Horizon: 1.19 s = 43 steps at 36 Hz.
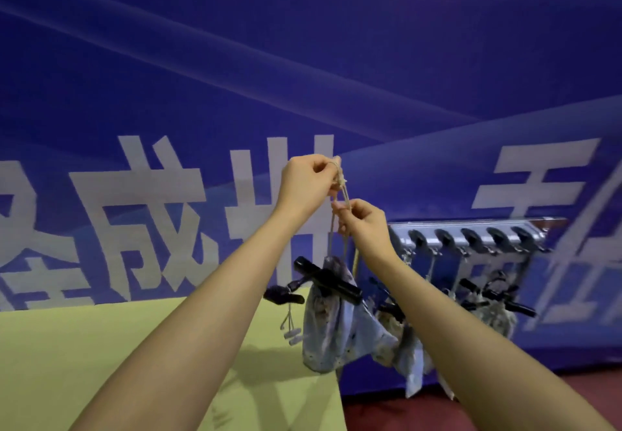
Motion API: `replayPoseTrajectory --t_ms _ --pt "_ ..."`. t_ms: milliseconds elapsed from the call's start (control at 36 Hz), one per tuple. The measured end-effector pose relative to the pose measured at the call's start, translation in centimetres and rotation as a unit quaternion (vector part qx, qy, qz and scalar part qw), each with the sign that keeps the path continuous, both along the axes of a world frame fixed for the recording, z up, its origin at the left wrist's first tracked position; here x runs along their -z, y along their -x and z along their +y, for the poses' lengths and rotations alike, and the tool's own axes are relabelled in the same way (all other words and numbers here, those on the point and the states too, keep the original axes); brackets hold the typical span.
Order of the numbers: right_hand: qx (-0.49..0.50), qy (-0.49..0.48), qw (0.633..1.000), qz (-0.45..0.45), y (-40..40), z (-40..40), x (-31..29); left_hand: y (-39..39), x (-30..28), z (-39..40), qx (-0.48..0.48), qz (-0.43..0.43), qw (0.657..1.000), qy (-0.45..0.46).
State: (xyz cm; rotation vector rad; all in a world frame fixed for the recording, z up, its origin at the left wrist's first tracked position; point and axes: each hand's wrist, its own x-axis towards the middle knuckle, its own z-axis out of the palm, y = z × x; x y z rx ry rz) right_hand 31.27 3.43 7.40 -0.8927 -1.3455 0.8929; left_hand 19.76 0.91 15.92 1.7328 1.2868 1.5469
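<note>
1. The pouch was hung in mid-air by its cord, just past the tabletop's far corner and to the left of the rack.
2. The left grip was curled tight round the top of the cord, with the knotted end pinched right at the fingertips.
3. The right grip was set a bit lower and just beside it. The cord was pinched between thumb and forefinger, and the other fingers were tucked in.
4. So the pouch was found straight below both grips, well under them and joined only by the cord. The fabric itself wasn't touched by either one.
5. Best guess: the knot or loop was being worked, probably so the pouch could be hung on a rack hook.
6. To get that done cleanly, the pouch's weight should be taken by the lower pinch. That way the bit of cord up at the knot is left slack enough to be fiddled with.
7. The upper pinch should be placed close to the knot, and swinging should be damped before anything is pulled.
8. A black bar was seen across the pouch's neck. Whether it was clipped on couldn't be told, but snagging there should be watched for.
</note>
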Motion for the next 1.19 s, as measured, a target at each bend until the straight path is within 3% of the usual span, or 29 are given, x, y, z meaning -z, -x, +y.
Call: replayPoseTrajectory --t_ms 222,444,722,1000,1194 --pt "0.057 0.004 0.997 0.059 -8.1 0.5 -0.6 -8.2 -0.1 1.8 0.056 -0.004 0.998 0.003" --pt "0.029 0.042 0.998 -0.028 -18.8 1.2 0.1 -17.6 3.7 4.9 0.055 0.040 0.994 0.080" --pt "0.025 0.173 0.978 -0.110 -34.0 3.5 6.2 -31.0 12.4 8.6 0.110 0.094 0.968 0.205" --pt "0.069 0.265 0.951 -0.142 -46.9 5.1 10.1 -43.8 17.0 11.3 0.185 0.135 0.933 0.279" --pt "0.130 0.274 0.936 -0.177 -54.2 7.2 12.0 -51.4 19.6 12.7 0.173 0.121 0.930 0.299"
